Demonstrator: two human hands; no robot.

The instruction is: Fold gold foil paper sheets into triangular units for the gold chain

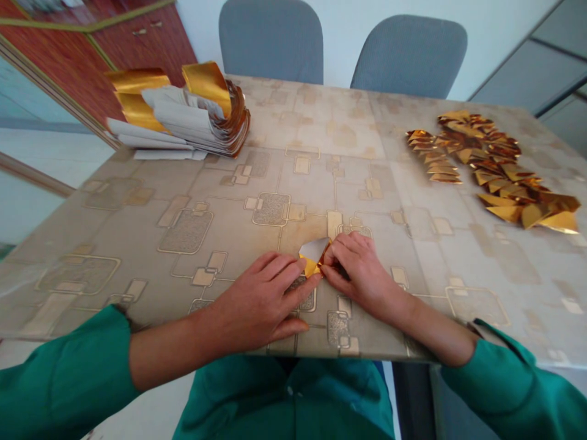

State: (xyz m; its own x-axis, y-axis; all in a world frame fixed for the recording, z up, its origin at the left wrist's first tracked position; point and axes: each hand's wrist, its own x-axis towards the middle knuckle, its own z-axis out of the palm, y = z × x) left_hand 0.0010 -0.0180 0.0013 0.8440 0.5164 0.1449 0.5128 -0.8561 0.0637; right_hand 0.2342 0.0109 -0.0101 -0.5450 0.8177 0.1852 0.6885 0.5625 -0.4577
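At the far left, a red-brown cupboard (142,36) stands behind the table (321,122). On the table's left side sits a big stack of paper sheets (178,119), gold on one side and white on the other. Those sheets are not folded yet.

Near the front edge, the left hand (257,302) lies flat and open, so its grip is loose, with its fingers (293,284) reaching up to one small folded paper (314,256). That paper sits on the table between both hands, white on top with gold at the bottom. The right hand (362,275) has a firm grip on it, pinching its gold edge, though some of the pinch is hidden.

At the far right lie many gold folded pieces (499,165), all done, set in a short row and a long row.
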